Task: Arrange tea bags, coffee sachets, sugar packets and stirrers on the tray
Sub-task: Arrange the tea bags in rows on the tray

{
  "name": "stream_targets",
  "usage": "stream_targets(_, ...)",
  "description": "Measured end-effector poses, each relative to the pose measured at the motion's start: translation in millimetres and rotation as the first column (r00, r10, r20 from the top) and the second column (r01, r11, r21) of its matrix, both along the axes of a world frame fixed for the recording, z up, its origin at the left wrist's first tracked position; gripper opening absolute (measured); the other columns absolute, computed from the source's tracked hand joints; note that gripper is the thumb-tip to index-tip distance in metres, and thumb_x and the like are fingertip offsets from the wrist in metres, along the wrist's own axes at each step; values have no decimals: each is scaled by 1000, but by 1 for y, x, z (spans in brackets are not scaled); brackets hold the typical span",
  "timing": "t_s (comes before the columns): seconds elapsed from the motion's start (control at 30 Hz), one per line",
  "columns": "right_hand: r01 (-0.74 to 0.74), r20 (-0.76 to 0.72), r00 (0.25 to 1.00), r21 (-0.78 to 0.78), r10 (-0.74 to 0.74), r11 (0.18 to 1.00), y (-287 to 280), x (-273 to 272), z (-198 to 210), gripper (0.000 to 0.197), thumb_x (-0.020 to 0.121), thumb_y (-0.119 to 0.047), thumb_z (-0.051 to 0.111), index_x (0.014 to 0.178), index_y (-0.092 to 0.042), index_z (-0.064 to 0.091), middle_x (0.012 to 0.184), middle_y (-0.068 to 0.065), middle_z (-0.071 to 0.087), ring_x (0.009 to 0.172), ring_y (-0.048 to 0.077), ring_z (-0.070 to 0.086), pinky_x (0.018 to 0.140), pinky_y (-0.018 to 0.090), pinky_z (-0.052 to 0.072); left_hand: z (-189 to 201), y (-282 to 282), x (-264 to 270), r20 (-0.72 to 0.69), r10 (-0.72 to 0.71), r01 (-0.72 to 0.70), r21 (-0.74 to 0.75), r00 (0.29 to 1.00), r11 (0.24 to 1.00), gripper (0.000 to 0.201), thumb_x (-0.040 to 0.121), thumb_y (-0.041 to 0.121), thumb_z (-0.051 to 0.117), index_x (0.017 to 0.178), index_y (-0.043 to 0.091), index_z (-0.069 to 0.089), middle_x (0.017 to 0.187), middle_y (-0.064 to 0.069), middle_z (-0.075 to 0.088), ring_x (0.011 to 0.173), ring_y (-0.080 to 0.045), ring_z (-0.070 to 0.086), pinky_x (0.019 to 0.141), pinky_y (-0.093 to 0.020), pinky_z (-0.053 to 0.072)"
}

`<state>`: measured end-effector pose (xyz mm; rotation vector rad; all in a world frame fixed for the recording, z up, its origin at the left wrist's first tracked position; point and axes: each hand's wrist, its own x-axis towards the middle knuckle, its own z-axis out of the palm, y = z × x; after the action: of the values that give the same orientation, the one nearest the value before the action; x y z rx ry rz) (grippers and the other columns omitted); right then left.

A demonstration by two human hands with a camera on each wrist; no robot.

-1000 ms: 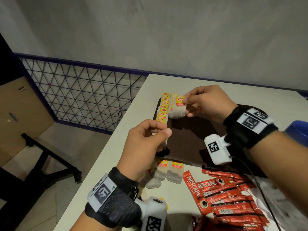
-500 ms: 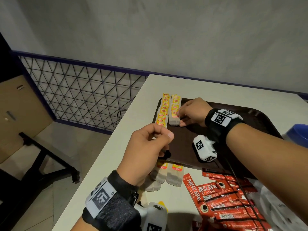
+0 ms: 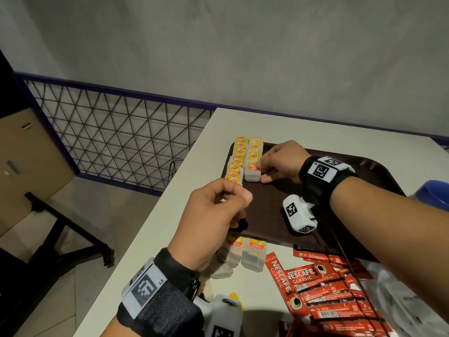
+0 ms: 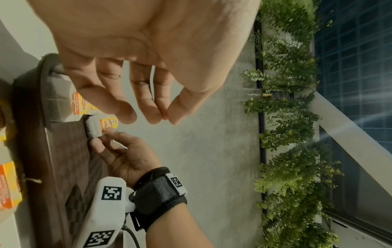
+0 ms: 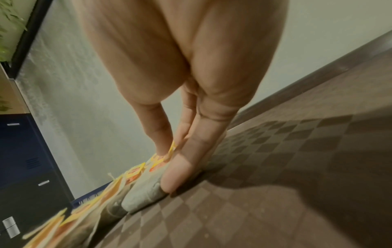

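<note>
The tea bag [image 3: 252,175] in hand is judged to be very light, soft and a little puffy, with a stiff paper tag on top; it will bend and slide easily, so the best place to take it is at the tag end or lightly across its two long sides, without squeezing. It lies flat on the brown tray [image 3: 272,210], at the near end of the second row of tea bags [image 3: 239,158], towards the tray's 10 o'clock corner. The right hand [image 3: 281,161] rests on it: its fingers [image 5: 180,169] are narrow, thumb on one side and fingertips on the tag and the other side, touching the bag. The left hand [image 3: 218,215] hovers at 6 o'clock from the rows, fingers curled with tips meeting, holding nothing that can be seen. More tea bags [image 3: 243,254] and red coffee sachets [image 3: 323,290] wait on the surface near the tray's front edge.
</note>
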<state>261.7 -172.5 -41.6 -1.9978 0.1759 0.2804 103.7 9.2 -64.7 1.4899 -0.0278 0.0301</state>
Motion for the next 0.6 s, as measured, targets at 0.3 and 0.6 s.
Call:
stream_targets(0.3,-12,159,987,-118,31,993,-11,-40,21,9,94,-3,67,99,-4,73,93,13,76,75,25,75,71,39,66,4,7,3,37,14,-11,-59,999,998,9,94,9,71,86,12,72,80,-11,65,74,-22,63,62,-27,50)
stream_targets(0.6,-380,101,886,-400,453,834,-9,-148,27,9,91,-19,74,87,-23,80,71,-8,75,59,0,63,60,16,52,19,13,-7,216,-94,89,33,972,996,8,96,7,69,90,12,71,79,-5,67,68,-17,64,62,-23,50)
